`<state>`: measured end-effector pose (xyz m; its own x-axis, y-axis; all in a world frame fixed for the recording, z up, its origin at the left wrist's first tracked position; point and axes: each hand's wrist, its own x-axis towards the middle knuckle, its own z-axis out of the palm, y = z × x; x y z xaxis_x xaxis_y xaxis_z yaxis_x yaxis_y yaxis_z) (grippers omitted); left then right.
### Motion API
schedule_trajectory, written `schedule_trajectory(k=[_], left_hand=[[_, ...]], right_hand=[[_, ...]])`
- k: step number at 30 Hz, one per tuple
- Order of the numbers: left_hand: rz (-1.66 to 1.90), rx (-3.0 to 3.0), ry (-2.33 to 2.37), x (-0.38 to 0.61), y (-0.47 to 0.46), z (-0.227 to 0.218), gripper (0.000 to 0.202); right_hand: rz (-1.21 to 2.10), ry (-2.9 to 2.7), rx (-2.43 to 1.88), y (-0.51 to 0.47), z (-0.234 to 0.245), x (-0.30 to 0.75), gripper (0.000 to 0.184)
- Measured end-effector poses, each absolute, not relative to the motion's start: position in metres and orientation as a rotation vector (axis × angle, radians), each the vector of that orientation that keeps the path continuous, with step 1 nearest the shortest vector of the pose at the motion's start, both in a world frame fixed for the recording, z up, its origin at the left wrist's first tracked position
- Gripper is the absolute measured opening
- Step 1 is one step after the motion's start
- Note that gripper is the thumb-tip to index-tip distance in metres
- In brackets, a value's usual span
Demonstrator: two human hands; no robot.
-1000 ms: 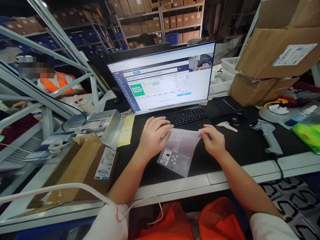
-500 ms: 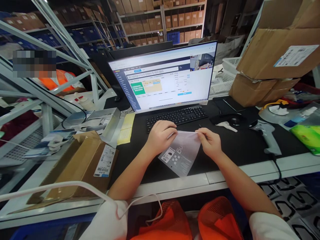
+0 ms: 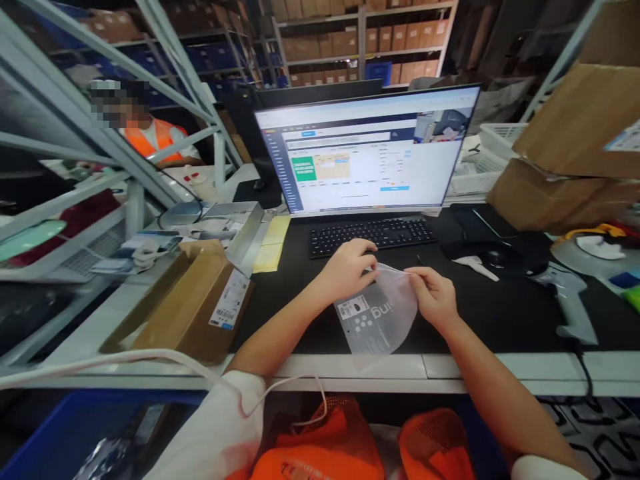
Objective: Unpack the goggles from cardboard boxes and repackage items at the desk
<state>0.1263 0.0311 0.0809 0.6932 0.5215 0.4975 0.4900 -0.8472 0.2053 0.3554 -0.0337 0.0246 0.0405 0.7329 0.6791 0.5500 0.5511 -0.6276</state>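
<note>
My right grip (image 3: 434, 293) pinches the upper edge of a frosted plastic bag (image 3: 383, 343) between thumb and fingers. My left grip (image 3: 350, 267) is curled at the bag's other upper corner, fingertips against the film; whether they are clenched on it, I cannot tell. The bag is on the near side of the keyboard (image 3: 375, 235), over the black tabletop (image 3: 505, 313), its mouth bowed between my hands and its lower end slanting toward me. It bears white lettering ending in "ing", a cluster of pale dots and a barcode label (image 3: 353, 307). Behind the keyboard stands a lit monitor (image 3: 365, 167). Left of the keyboard lie yellow paper slips (image 3: 271, 245) and, nearer me, an open cardboard box (image 3: 200, 300); to its right are a mouse (image 3: 496, 259) and a handheld barcode scanner (image 3: 570, 297).
</note>
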Motion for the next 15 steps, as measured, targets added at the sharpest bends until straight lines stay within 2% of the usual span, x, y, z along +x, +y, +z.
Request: schedule_trajectory(k=[8, 15], left_hand=[[0.858, 2.862, 0.67, 0.129, 0.038, 0.067, 0.015], [0.862, 2.818, 0.499, 0.132, 0.026, 0.076, 0.019]], right_hand=[[0.332, -1.671, -1.023, -0.029, 0.016, 0.358, 0.021], [0.423, -1.885, -0.706, -0.03, 0.026, 0.353, 0.036]])
